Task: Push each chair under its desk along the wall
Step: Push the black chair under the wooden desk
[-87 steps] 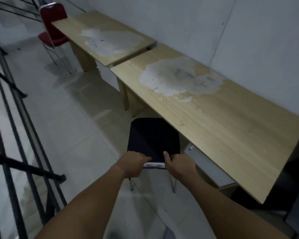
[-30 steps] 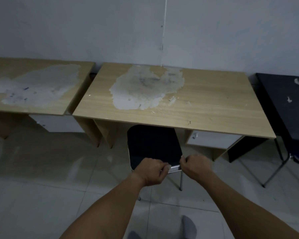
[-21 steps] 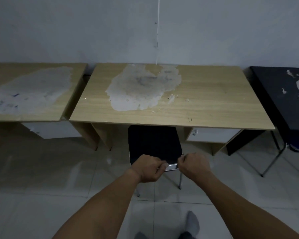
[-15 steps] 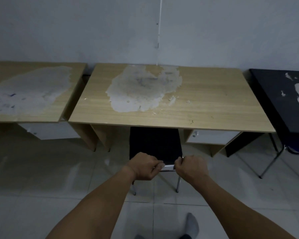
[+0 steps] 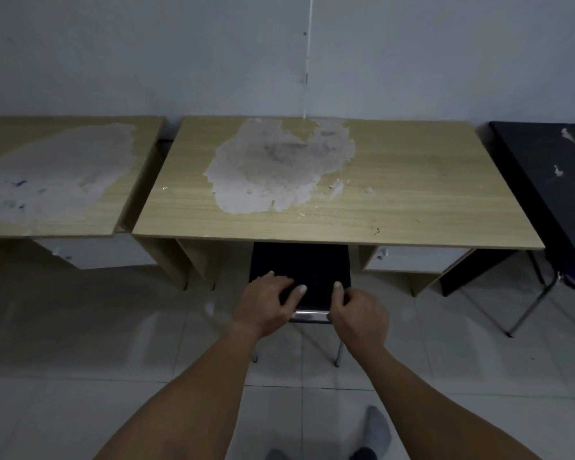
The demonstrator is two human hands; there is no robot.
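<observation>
Step in hand: seating the black chair (image 5: 307, 270) under the centre wooden desk (image 5: 412, 200). The chair sits at 6 o'clock of the desk, its front portion already hidden beneath the top. Left hand (image 5: 266, 307) lies on the backrest top with fingers spread and loose; right hand (image 5: 359, 315) curls loosely at the chrome rail (image 5: 310, 316) (neither is clamped). Judged nearly complete. Next move: a short straight push toward 12 o'clock, keeping the frame between the pedestal panel (image 5: 193, 263) and drawer unit (image 5: 409, 260).
</observation>
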